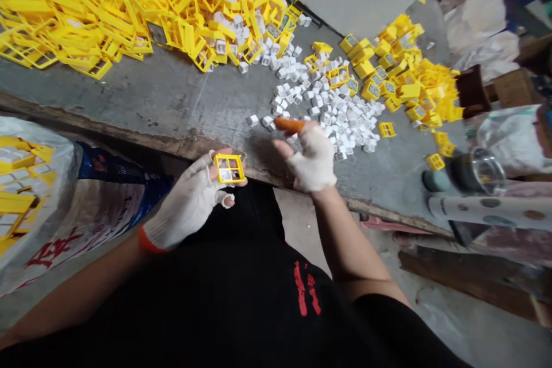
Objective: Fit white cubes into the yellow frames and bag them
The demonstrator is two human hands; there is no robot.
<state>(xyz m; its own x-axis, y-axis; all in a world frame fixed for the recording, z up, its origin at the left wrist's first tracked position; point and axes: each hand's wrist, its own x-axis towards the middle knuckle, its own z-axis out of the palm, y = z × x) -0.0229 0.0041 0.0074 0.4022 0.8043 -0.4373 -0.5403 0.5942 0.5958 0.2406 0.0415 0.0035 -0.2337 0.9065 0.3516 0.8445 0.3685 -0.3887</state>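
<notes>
My left hand (190, 198), in a white fingerless knit glove, holds a small yellow plastic frame (229, 168) with a two-by-two grid of openings, just off the table's near edge. The frame lies against the fingers, and the thumb is below it. My right hand (313, 155), gloved the same way and with an orange cover on one finger, is over the near side of a spread of small white plastic caps (345, 121). Its thumb and covered finger are apart, and I see nothing between them. A few loose white caps (253, 120) lie by the fingertip.
A big heap of yellow frames (107, 6) covers the table's far left. Yellow pieces (401, 69), some with grey inserts, are piled at right. A sack of yellow and white parts (26, 184) stands left. Clear container (487, 169) and patterned roll (495, 210) sit at right.
</notes>
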